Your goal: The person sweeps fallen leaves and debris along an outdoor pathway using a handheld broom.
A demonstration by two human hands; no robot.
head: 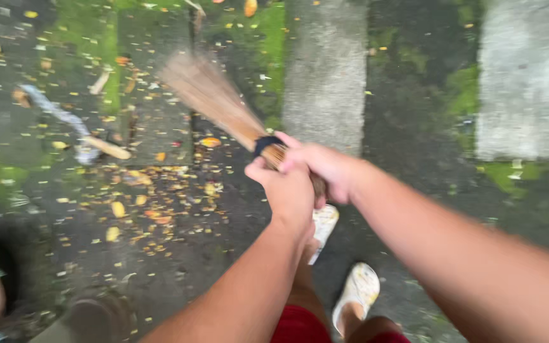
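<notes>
Fingers of left hand (290,190) and right hand (322,168): curled tight around bound neck of stick broom (214,98), hands touching. Bristles fan up-left beyond knuckles, blurred, over wet paving (223,228) strewn with yellow leaves (141,203). Handling note: firm stacked grip, low strokes, keep tips brushing the paving.
</notes>
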